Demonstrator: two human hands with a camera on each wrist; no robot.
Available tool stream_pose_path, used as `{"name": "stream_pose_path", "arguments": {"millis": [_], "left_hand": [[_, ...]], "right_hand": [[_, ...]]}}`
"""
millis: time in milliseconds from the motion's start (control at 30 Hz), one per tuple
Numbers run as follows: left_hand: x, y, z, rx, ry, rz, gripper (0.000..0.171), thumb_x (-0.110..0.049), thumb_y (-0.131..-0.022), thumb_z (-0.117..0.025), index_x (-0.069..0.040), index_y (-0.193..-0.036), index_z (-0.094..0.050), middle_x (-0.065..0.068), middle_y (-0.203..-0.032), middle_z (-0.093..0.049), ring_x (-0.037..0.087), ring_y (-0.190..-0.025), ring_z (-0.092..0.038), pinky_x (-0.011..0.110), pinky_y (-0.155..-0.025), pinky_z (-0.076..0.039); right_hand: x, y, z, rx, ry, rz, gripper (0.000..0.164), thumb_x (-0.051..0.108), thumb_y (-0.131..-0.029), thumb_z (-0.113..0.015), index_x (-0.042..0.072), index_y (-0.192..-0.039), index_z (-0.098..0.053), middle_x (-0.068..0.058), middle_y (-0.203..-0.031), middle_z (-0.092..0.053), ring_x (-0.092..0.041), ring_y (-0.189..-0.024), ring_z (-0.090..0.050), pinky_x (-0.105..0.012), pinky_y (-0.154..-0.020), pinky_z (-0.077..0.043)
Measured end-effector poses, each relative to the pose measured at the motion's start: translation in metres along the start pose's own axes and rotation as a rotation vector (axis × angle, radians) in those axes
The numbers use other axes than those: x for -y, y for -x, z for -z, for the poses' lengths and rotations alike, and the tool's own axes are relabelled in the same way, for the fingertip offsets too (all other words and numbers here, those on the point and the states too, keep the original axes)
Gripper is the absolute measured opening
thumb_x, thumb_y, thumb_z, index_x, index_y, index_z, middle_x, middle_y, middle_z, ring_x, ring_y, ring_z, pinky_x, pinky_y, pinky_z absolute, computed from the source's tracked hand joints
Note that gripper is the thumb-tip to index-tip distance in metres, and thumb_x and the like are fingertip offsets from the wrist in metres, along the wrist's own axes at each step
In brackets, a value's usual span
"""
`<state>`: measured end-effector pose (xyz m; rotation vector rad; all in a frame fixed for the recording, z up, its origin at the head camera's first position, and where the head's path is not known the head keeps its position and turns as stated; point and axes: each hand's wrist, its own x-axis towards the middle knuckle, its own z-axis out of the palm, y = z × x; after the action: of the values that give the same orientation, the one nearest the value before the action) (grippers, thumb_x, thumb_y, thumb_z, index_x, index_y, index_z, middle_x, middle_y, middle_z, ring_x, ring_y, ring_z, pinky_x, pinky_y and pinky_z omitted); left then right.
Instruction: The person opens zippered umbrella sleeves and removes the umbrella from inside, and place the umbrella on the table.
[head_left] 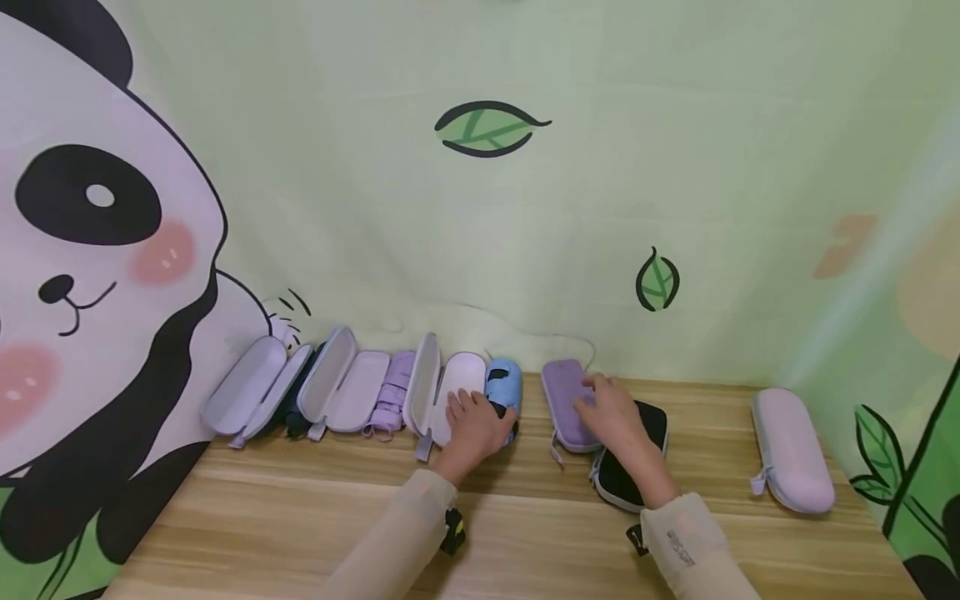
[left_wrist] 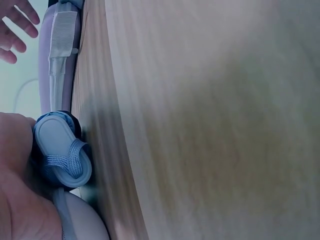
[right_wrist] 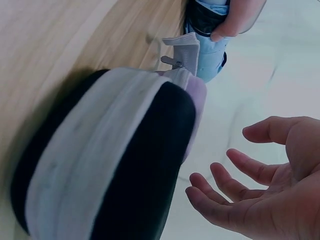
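Note:
My left hand (head_left: 476, 427) lies over a blue folded umbrella (head_left: 504, 379), its thumb touching the umbrella's side and its fingers spread above an open case (head_left: 463, 367). A woven strap crosses the umbrella's oval handle end (left_wrist: 54, 135) in the left wrist view. My right hand (head_left: 618, 417) is held just above a closed purple zip case (head_left: 562, 392), fingers apart and loosely bent. Seen from the right wrist, that hand's fingers grip nothing. A black zip case (head_left: 651, 417) lies beneath the right forearm, beside the purple one.
More open cases (head_left: 360, 387) stand in a row at the left, with a purple folded umbrella (head_left: 393, 392) between two of them. At the far right lies a closed pink case (head_left: 795, 454). A panda-printed cloth (head_left: 337, 167) rises behind the wooden table (head_left: 525, 533).

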<state>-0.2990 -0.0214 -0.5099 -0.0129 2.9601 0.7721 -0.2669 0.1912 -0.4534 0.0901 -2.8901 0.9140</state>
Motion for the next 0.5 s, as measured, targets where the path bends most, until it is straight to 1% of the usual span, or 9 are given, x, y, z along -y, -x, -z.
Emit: {"name": "stream_pose_path", "arguments": {"millis": [167,267,333,500], "left_hand": [[0.001,0.000,-0.003,0.003,-0.005,0.018,0.088,-0.053,-0.102,-0.045,0.018,-0.151,-0.026,0.039,-0.160,-0.015,0.053,-0.151,-0.007,0.059,-0.122,-0.012],[0.002,0.000,-0.003,0.002,0.002,0.033,0.088,-0.052,-0.103,-0.045,0.018,-0.152,-0.024,0.038,-0.160,-0.014,0.052,-0.151,-0.007,0.059,-0.122,-0.011],[0.001,0.000,-0.003,0.000,0.008,0.034,0.088,-0.052,-0.103,-0.045,0.018,-0.152,-0.024,0.038,-0.161,-0.013,0.052,-0.151,-0.006,0.059,-0.122,-0.010],[0.000,-0.001,-0.004,0.003,0.016,0.029,0.089,-0.053,-0.102,-0.044,0.018,-0.152,-0.023,0.038,-0.161,-0.012,0.052,-0.151,-0.004,0.058,-0.122,-0.008]], "right_hand": [[-0.004,0.006,-0.001,0.008,-0.021,-0.015,0.042,0.016,-0.099,-0.058,-0.007,-0.133,-0.057,-0.030,-0.133,-0.052,-0.042,-0.119,-0.057,-0.054,-0.096,-0.048],[-0.001,0.012,-0.002,0.007,-0.049,-0.011,0.041,0.016,-0.098,-0.058,-0.006,-0.133,-0.058,-0.029,-0.133,-0.052,-0.040,-0.116,-0.057,-0.053,-0.093,-0.048],[0.002,0.018,-0.003,0.024,-0.075,0.006,0.039,0.014,-0.097,-0.059,-0.005,-0.132,-0.060,-0.027,-0.132,-0.056,-0.038,-0.111,-0.059,-0.051,-0.089,-0.050],[0.010,0.034,-0.010,0.119,-0.147,0.083,0.031,0.009,-0.095,-0.061,-0.005,-0.123,-0.066,-0.021,-0.119,-0.068,-0.032,-0.105,-0.065,-0.046,-0.086,-0.054]]}}
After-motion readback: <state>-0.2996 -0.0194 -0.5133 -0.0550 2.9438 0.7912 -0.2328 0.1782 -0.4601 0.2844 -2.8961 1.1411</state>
